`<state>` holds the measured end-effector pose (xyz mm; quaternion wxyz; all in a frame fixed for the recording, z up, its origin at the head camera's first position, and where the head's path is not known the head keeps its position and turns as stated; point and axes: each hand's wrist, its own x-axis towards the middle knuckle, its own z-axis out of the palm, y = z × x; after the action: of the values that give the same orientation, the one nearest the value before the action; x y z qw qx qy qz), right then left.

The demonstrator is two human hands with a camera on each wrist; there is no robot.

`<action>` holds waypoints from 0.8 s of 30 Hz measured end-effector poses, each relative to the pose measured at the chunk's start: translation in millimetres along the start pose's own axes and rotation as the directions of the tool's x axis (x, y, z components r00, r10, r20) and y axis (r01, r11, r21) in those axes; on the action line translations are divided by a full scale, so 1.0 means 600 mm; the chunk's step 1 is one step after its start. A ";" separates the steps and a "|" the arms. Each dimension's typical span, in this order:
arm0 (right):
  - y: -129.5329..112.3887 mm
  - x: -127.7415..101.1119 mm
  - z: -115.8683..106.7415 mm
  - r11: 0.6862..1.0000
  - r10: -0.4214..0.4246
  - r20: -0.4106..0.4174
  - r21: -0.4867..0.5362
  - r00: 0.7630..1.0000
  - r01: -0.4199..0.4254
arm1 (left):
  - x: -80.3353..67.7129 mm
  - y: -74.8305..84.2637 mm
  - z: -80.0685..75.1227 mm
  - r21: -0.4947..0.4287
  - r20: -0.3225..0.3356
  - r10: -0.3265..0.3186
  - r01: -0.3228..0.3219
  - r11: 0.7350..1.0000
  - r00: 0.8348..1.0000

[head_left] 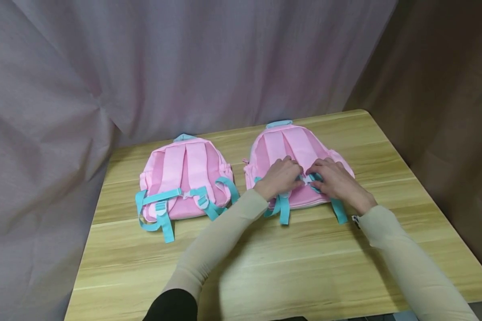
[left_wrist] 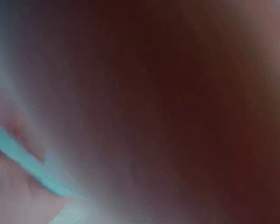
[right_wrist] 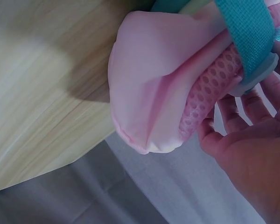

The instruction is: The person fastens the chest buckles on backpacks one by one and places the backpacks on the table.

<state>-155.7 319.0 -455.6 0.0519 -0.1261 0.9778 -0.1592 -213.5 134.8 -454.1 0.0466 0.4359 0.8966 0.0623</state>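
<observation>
A pink backpack (head_left: 265, 151) lies on the table with its shoulder straps facing up. A white buckle (head_left: 306, 179) joins turquoise webbing across those straps. From the left, my left hand (head_left: 280, 177) pinches one side of the buckle, its fingertips partly hidden. My right hand (head_left: 337, 180) grips the other side, thumb and fingers bent around the turquoise strap there. In the right wrist view, the right hand (right_wrist: 252, 130) is beside the backpack's pink mesh edge and a turquoise strap (right_wrist: 249, 37). The left wrist view is mostly dark blur, with a turquoise strap (left_wrist: 32, 165) at lower left.
A second pink backpack (head_left: 174, 169) lies to the left, straps up, its turquoise cross strap joined at a small buckle (head_left: 186, 195). Both bags are on a wood-grain table (head_left: 285, 267). Grey curtain (head_left: 184, 67) hangs behind, darker brown cloth (head_left: 438, 89) at right.
</observation>
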 end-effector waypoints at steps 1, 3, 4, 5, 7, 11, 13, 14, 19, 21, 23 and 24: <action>0.000 0.000 0.000 1.000 -0.003 -0.003 0.000 1.000 0.003 | 0.000 0.000 0.001 0.001 -0.004 -0.001 0.001 1.000 1.000; 0.000 -0.001 0.000 1.000 -0.006 -0.008 0.003 1.000 0.006 | -0.001 -0.001 0.002 -0.002 -0.012 -0.001 0.001 1.000 1.000; 0.000 -0.001 -0.001 1.000 -0.008 -0.011 0.006 1.000 0.008 | -0.002 -0.001 0.002 -0.006 -0.018 0.000 0.000 1.000 1.000; 0.000 -0.002 -0.001 1.000 -0.010 -0.012 0.009 1.000 0.010 | -0.003 -0.002 0.002 -0.012 -0.023 0.001 -0.001 1.000 1.000; 0.000 -0.003 -0.004 1.000 -0.010 -0.014 0.014 1.000 0.010 | -0.005 -0.003 0.003 -0.019 -0.031 0.001 -0.001 1.000 1.000; 0.002 -0.002 -0.009 0.999 -0.026 -0.022 0.023 0.999 0.026 | -0.008 -0.006 0.004 -0.034 -0.048 0.003 -0.004 0.999 0.999; 0.004 0.000 -0.011 0.999 -0.037 -0.027 0.027 0.999 0.038 | -0.010 -0.008 0.004 -0.054 -0.058 0.001 -0.004 0.999 0.998; 0.004 0.000 -0.011 0.999 -0.042 -0.028 0.030 0.999 0.043 | -0.012 -0.009 0.004 -0.065 -0.062 0.001 -0.005 0.998 0.998; 0.009 0.002 -0.011 0.998 -0.052 -0.039 0.037 0.998 0.053 | -0.021 -0.015 0.002 -0.149 -0.079 -0.016 0.004 0.989 0.997; 0.010 0.002 -0.010 0.998 -0.056 -0.050 0.038 0.997 0.058 | -0.024 -0.018 0.002 -0.171 -0.080 -0.019 0.005 0.985 0.997; 0.011 0.001 -0.009 0.997 -0.058 -0.062 0.041 0.996 0.061 | -0.026 -0.020 0.003 -0.194 -0.080 -0.025 0.009 0.981 0.997; 0.012 0.000 -0.008 0.997 -0.060 -0.069 0.044 0.996 0.063 | -0.028 -0.021 0.004 -0.208 -0.079 -0.031 0.014 0.978 0.996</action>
<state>-158.3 327.0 -453.2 0.0168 -0.1496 0.9707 -0.1873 -212.9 114.0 -457.7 0.0558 0.4154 0.8914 0.1727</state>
